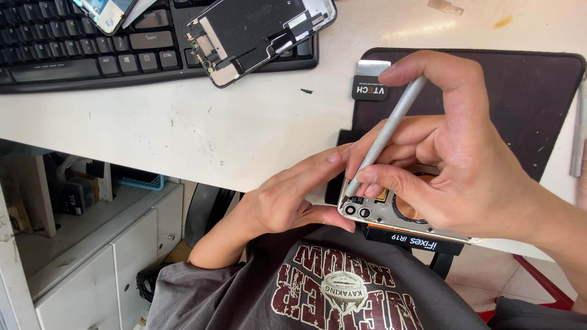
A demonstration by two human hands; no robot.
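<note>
White desk (183,134) | left hand (287,198) bracing opened phone (391,211) | right hand (465,165) pinching screwdriver (391,131) shut, best kept upright over camera corner

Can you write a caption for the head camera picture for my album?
Right hand works a slim grey tool into an opened phone steadied by left hand.

Opened phone sitting at the near table edge, between my two hands

My left hand (287,198) is bracing the opened phone (391,214) from its left, while my right hand (452,159) is resting over it, holding a screwdriver (385,137) tip-down into its upper left corner. The mat (538,104) is lying under and behind the phone; the keyboard (79,55) is sitting far left at the back, a detached screen (257,33) lying on its right end.
</note>
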